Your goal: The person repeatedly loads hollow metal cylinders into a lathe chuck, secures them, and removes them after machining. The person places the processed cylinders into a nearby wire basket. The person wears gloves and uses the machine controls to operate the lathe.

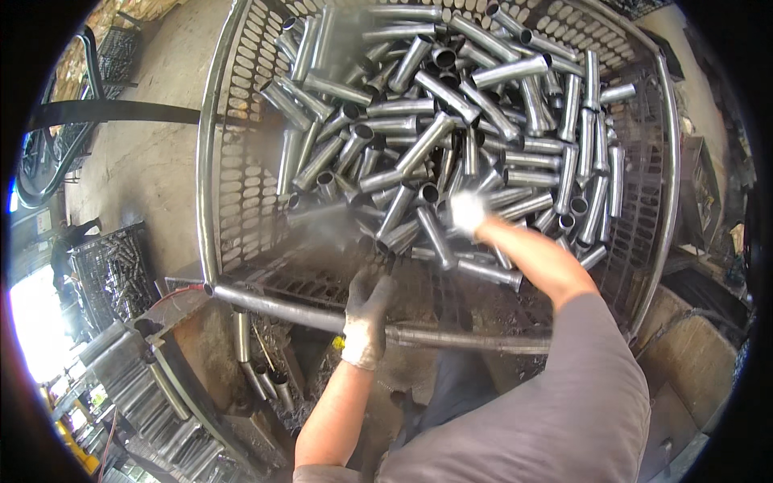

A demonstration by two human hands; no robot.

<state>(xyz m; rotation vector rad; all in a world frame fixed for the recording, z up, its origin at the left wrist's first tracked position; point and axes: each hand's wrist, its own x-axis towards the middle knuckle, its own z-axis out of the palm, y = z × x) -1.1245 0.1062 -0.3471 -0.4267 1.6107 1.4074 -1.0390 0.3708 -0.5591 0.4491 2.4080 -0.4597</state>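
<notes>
A big metal basket [278,310] with slotted walls stands before me, heaped with short shiny metal tubes [431,145] that flare at one end. My left hand [372,299], in a dark-palmed glove with a pale cuff, reaches over the basket's front rim. Its fingertips merge with the dark basket wall close to a tube end, and I cannot see whether they grip it. Over the lower middle of the heap is my right hand [468,212] in a white glove. Motion smears it, so its fingers and anything in them cannot be made out.
Stacked metal pieces [141,394] and a few upright tubes [279,388] lie outside the basket at the lower left. Another basket of tubes [121,274] stands on the floor further left. A dark bar [121,111] meets the basket's left rim. Rusty plates [696,362] are at the right.
</notes>
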